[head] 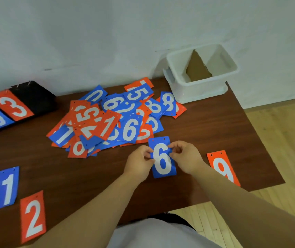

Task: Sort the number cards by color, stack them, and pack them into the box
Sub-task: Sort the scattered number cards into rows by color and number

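A blue card with a white 6 (162, 158) is held over the table's front middle. My left hand (138, 163) pinches its left edge and my right hand (186, 157) pinches its right edge. Behind it lies a mixed pile of red and blue number cards (114, 119). A white box (199, 72) with a cardboard divider stands at the back right corner. A red 9 card (222, 167) lies alone at the right edge. Two blue cards, a 0 and a 1 (6, 187), and a red 2 card (33, 216) lie at the front left.
A black scoreboard stand (34, 97) showing a red 3 (12, 106) and a blue 9 sits at the back left. The brown table (214, 136) ends close on the right, with wooden floor (282, 136) beyond. A white wall rises behind.
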{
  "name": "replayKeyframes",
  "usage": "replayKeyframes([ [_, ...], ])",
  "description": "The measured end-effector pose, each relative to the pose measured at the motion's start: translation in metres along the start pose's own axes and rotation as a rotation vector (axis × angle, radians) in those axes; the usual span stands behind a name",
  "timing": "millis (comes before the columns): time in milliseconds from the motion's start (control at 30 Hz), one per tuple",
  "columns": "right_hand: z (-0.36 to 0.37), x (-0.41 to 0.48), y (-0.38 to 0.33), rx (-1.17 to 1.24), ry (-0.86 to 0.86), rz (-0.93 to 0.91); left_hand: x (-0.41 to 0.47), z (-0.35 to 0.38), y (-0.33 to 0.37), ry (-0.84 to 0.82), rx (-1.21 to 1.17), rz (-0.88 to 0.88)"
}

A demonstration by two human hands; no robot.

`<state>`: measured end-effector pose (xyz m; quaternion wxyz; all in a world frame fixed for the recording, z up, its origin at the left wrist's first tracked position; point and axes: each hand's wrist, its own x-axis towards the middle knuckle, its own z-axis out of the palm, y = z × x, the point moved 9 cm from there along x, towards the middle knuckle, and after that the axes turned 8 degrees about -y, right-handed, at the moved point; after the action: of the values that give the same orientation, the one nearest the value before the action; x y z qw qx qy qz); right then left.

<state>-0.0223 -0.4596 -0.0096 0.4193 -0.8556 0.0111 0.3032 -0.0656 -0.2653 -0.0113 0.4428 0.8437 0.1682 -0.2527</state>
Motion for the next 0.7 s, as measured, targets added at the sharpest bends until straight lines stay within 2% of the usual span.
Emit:
replayKeyframes([
  [267,0.026,0.031,-0.013,-0.111,-0.102,0.024,0.015,-0.019,-0.019,-0.007,0.109,-0.028],
  [567,0.106,0.061,-0.054,-0.308,-0.282,-0.097,0.014,-0.066,-0.089,0.000,0.142,-0.138],
  [700,0.119,0.069,-0.054,-0.450,-0.326,-0.093,0.024,-0.069,-0.093,-0.062,0.352,-0.090],
])
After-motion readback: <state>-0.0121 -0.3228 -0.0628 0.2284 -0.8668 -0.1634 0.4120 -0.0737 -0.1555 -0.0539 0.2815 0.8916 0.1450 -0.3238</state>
